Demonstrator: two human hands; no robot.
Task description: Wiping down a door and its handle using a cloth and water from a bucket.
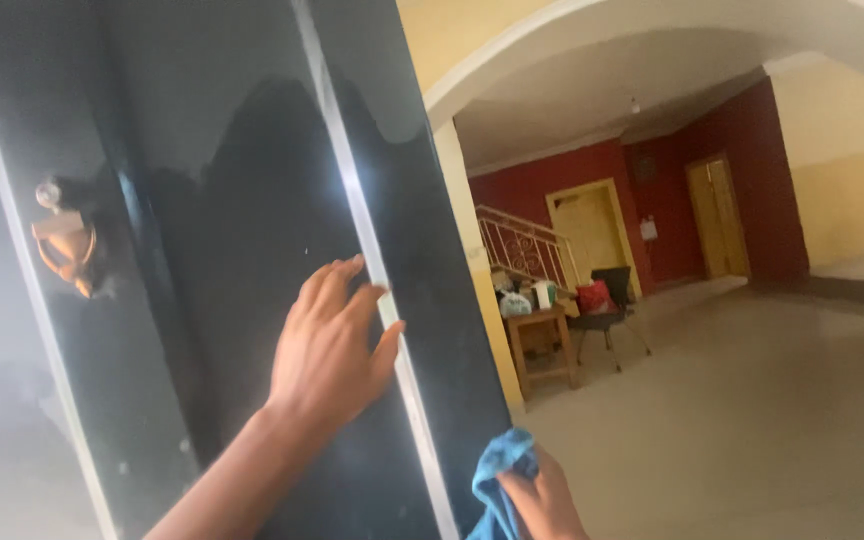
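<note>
Across the left half of the frame stands a tall dark glass door (252,200), glossy and smooth, split by thin pale metal strips (352,190) that run nearly top to bottom at a slight lean. The left hand (330,345) lies flat on the glass at centre, fingers spread and straight, the fingertips touching one strip; it grips nothing. At the bottom edge, right of centre, the right hand (542,500) is closed on a crumpled blue cloth (497,480), soft and folded, which sits against the door's lower right edge. The two hands are apart, the left higher than the right. In the upper left of the frame a rounded metal handle (57,235) with a coppery sheen shows on the glass, blurred. Right of the door's edge the room opens under a pale arch (592,30): a broad bare floor (752,420), smooth and light, fills the lower right. At centre right, well apart from the hands, a small wooden surface (542,345) carries bags, beside a dark chair (607,300), a railed stair (517,245) and red walls (752,180).
</note>
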